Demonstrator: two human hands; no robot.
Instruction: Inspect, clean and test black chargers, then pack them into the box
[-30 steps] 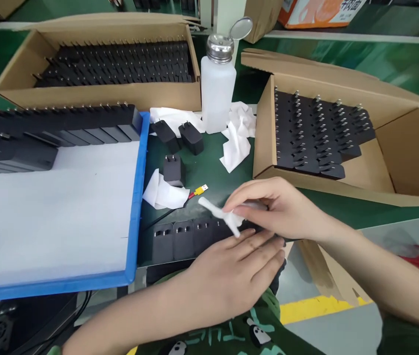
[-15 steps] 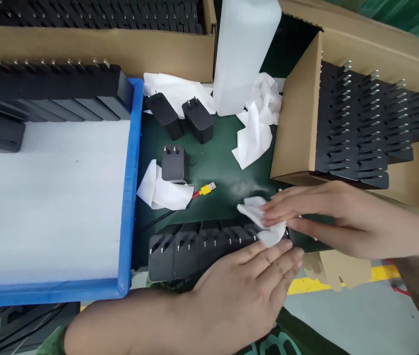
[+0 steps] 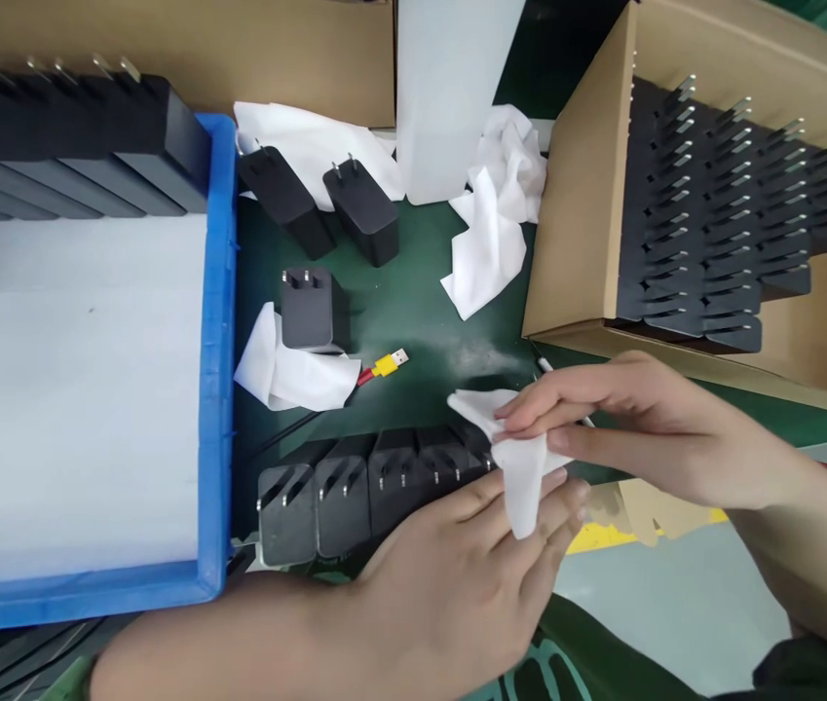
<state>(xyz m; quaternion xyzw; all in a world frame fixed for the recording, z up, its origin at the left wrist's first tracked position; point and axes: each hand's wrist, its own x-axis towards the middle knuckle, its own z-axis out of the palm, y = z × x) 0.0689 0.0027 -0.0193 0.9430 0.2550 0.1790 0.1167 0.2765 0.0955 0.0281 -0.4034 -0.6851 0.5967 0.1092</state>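
We see our R hand (image 3: 624, 433) w/ its grip pinched on a folded white soft cloth (image 3: 522, 477), thumb vs. fingers, over the right end of a row of black plastic 2-prong plug adapters (image 3: 344, 506) on the green tabletop (image 3: 413, 312). Our L hand (image 3: 464, 584) is palm-down over the row's near side, grip released, fingers extended, approx. a brace. For good control, we'd say: light, even L-hand pressure so units don't tip or spread; cloth bunched small, since its loose tail hangs over the L fingers and could snag metal prongs. Right-end units mostly hidden, contact w/ cloth unclear.
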